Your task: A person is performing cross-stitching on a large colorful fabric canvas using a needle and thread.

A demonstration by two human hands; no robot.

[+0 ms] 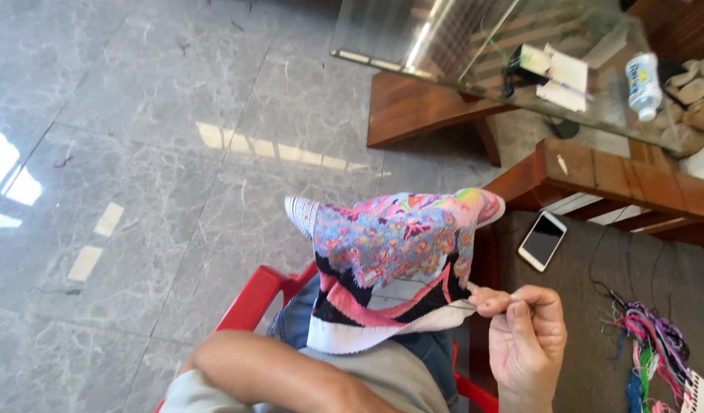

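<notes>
Head view: a seated person stitches a colourful canvas (390, 252) over the lap.
The right hand (524, 336) pinches a thread (463, 304) at the canvas's right edge, fingers closed. The left hand is hidden under the canvas; I cannot tell its grip. A phone (542, 240) and loose threads (651, 344) lie on the dark surface (581, 306) nearby.

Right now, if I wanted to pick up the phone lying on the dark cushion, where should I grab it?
Take the phone by its two long edges, coming down from above. It lies flat and screen-up on the dark cushion, tilted, with bare cloth all round, so a pinching grip across its narrow width probably fits best. The right hand beside it pinches thread at the embroidery cloth.
</notes>
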